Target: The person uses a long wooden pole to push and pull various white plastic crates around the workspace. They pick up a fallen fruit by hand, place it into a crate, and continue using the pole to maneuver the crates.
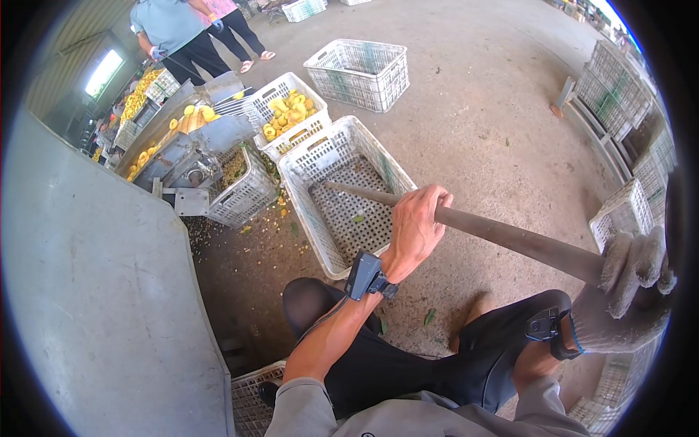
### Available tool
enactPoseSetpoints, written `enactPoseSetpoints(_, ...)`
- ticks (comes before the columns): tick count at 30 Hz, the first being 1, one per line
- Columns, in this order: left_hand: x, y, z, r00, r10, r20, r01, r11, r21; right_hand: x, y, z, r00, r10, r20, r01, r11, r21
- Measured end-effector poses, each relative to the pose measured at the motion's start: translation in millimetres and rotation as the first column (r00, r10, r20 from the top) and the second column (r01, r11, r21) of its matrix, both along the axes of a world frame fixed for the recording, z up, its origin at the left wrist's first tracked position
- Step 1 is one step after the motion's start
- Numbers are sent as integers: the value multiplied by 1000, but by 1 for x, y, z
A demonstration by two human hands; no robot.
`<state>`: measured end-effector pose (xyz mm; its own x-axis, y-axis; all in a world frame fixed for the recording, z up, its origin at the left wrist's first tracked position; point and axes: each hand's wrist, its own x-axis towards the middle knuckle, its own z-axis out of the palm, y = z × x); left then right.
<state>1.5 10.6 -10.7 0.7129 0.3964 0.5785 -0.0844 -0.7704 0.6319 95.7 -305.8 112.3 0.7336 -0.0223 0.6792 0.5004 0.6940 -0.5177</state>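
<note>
My bare left hand [416, 227] is closed around a long wooden pole [510, 239], partway along it. The pole's narrow tip reaches over a white plastic crate [295, 207], in which a green leaf and bits of debris lie. Near the right edge, my right hand [628, 288], in a grey work glove, has its fingers wrapped over the thicker part of the pole. A dark upright shape stands beside that glove; its kind is cut off by the view's edge. Black devices are strapped to both my wrists.
Left stands a large grey metal panel [95, 269]. Beyond it, a machine [196, 156] carries yellow fruit. A crate of yellow fruit [291, 109], a scrap-filled crate [251, 193] and another crate [358, 73] stand ahead. Stacked crates [611, 87] line the right. Two people stand at back left.
</note>
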Motion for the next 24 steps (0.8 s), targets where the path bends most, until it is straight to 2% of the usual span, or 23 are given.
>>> enactPoseSetpoints(2,0,0,0,1000,-2,7,2,1000,0,-1,2,6,991,114,66,-112,993,-39)
enactPoseSetpoints(5,1,0,0,1000,-2,18,2,1000,11,-8,20,17,983,144,114,-141,990,-31)
enactPoseSetpoints(8,1,0,-1,1000,0,11,-1,1000,14,-9,23,15,998,-9,57,8,1000,15)
enactPoseSetpoints(9,1,0,-1,1000,2,6,-2,1000,15,-7,15,7,993,-117,-22,118,992,37)
enactPoseSetpoints(11,2,0,-1,1000,5,-4,-5,1000,17,-2,6,1,994,-110,-22,110,994,22)
enactPoseSetpoints(12,2,0,-1,1000,4,-4,-4,1000,18,1,3,2,999,8,53,-7,1000,-16)
enactPoseSetpoints(14,2,0,0,1000,4,-4,-4,1000,19,3,0,-1,995,44,93,-41,998,-38)
enactPoseSetpoints(15,2,0,0,1000,5,-2,-5,1000,16,2,0,-5,997,-40,61,41,999,-16)
enactPoseSetpoints(16,2,0,0,1000,7,1,-7,1000,12,1,2,-10,966,-248,75,254,963,-90)
enactPoseSetpoints(17,2,0,0,1000,8,4,-8,1000,9,0,6,-14,890,-448,85,456,874,-164)
enactPoseSetpoints(18,2,0,-1,1000,7,-3,-7,1000,7,-1,12,-19,683,-704,195,725,622,-296)
enactPoseSetpoints(20,1,0,0,1000,6,-16,-6,1000,3,-1,12,-22,475,-831,288,857,362,-366)
enactPoseSetpoints(21,1,0,0,1000,4,-13,-4,1000,2,1,4,-25,544,-805,237,820,449,-356)
enactPoseSetpoints(22,1,0,0,1000,1,-10,-1,1000,1,4,-2,-25,708,-673,213,702,639,-315)
enactPoseSetpoints(23,1,0,0,1000,-1,-7,1,1000,1,8,-8,-24,840,-511,179,542,795,-274)
enactPoseSetpoints(24,1,0,0,1000,1,-9,-1,1000,3,12,-16,-18,963,-186,196,226,952,-207)
